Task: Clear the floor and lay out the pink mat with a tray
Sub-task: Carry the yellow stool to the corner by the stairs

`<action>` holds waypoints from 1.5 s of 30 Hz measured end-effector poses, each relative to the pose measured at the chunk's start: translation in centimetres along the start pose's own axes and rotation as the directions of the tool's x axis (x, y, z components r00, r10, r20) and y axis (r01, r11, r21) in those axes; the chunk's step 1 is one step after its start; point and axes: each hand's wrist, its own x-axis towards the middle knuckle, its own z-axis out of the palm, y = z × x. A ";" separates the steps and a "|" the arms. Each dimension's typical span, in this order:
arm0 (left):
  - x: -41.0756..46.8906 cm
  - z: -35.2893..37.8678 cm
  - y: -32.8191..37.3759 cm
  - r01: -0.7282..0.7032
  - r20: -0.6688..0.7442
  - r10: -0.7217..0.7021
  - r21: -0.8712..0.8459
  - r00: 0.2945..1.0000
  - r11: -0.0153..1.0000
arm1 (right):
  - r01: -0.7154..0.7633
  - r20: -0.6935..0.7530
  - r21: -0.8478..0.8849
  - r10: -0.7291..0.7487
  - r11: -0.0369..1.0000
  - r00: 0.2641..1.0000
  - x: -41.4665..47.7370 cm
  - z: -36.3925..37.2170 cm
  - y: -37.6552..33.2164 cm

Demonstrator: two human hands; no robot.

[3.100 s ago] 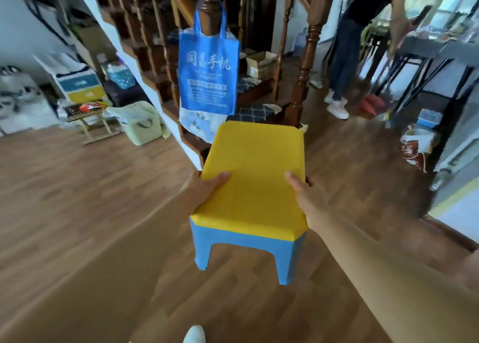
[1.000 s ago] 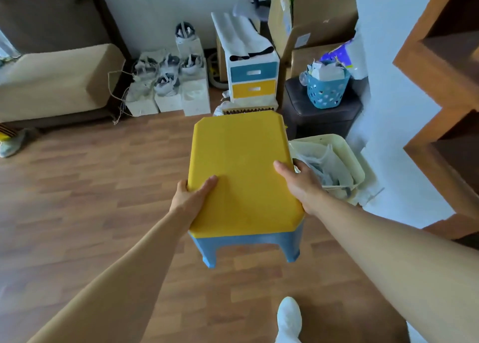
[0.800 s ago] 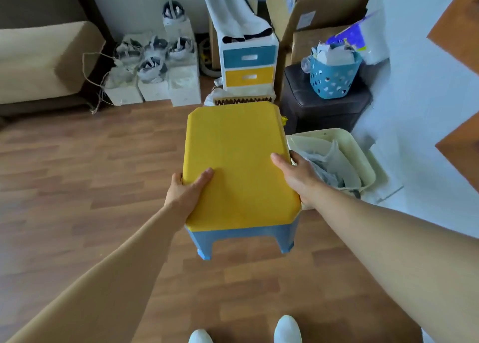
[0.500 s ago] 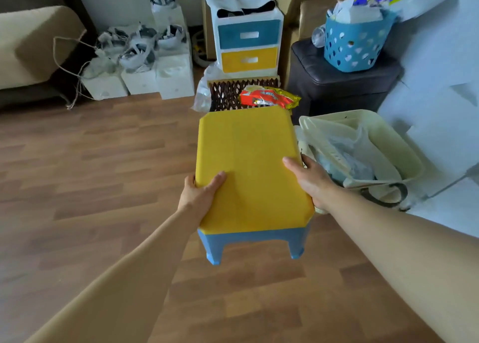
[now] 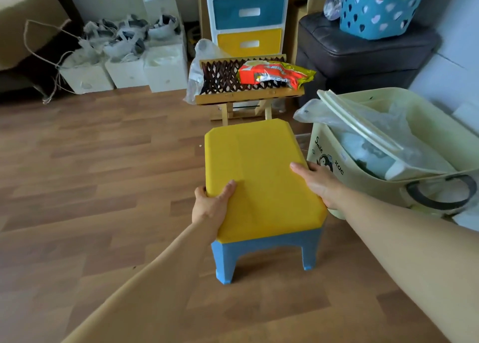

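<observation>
The stool (image 5: 261,177) is smooth, matt plastic, yellow on top and blue below, the floor (image 5: 103,161) is smooth wood with a soft shine, the snack bag (image 5: 274,74) is shiny and crinkly, the cream bin (image 5: 363,177) and the blue basket (image 5: 381,8) are plastic, and the dark footstool (image 5: 363,50) looks like leather.

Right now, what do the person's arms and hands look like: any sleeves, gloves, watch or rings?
Both arms are bare as far as the frame shows, with no sleeve on the left forearm or the right forearm. The left hand and the right hand are ungloved, and no watch, bracelet or ring is visible on either.
</observation>
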 end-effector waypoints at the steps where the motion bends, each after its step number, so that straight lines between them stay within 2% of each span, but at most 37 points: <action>1: 0.2 0.3 0.2 0.001 -0.006 -0.001 0.001 1.000 1.000 | -0.010 0.006 -0.013 0.010 1.000 1.000 0.3 -0.1 0.0; 5: 1.1 1.5 1.1 0.008 -0.020 -0.008 -0.002 1.000 1.000 | 0.037 -0.005 -0.075 -0.037 0.997 0.999 1.0 -0.6 -0.7; 7: 1.6 1.8 1.6 0.001 -0.020 -0.001 0.005 1.000 1.000 | 0.087 -0.102 -0.205 -0.110 0.975 0.989 1.4 -0.1 -1.4; 10: 2.1 1.8 2.7 -0.011 0.001 0.011 0.063 1.000 0.998 | 0.101 -0.272 -0.506 -0.270 0.857 0.924 1.4 1.4 -2.5; 13: 2.1 1.2 3.8 0.028 0.070 -0.041 0.167 0.997 0.986 | 0.176 -0.245 -0.669 -0.437 0.722 0.865 0.8 3.4 -3.3; 15: 1.5 0.8 5.2 0.025 0.030 -0.036 0.298 0.999 0.954 | 0.230 -0.216 -0.669 -0.480 0.707 0.850 -0.1 4.6 -4.0; 18: -0.7 0.0 8.2 -0.080 -0.044 0.108 0.414 0.993 0.907 | 0.282 -0.183 -0.628 -0.490 0.725 0.852 -2.2 5.7 -5.9; 22: -4.4 -1.7 12.8 -0.220 0.006 0.236 0.393 0.972 0.893 | 0.294 -0.152 -0.543 -0.436 0.787 0.887 -6.2 5.5 -10.2; 29: -13.1 -6.9 22.8 -0.266 0.142 0.228 0.378 0.963 0.887 | 0.272 -0.108 -0.495 -0.369 0.825 0.923 -15.6 2.2 -20.7; 38: -28.4 -14.1 36.7 -0.267 0.123 0.239 0.323 0.963 0.908 | 0.270 -0.115 -0.441 -0.352 0.856 0.929 -30.5 -4.6 -35.5; 41: -33.3 -16.0 40.9 -0.317 0.142 0.285 0.317 0.948 0.894 | 0.272 -0.148 -0.397 -0.354 0.877 0.924 -35.5 -7.0 -39.7; 45: -39.2 -18.0 45.0 -0.427 0.237 0.366 0.310 0.900 0.849 | 0.282 -0.184 -0.355 -0.363 0.891 0.914 -43.0 -9.7 -43.5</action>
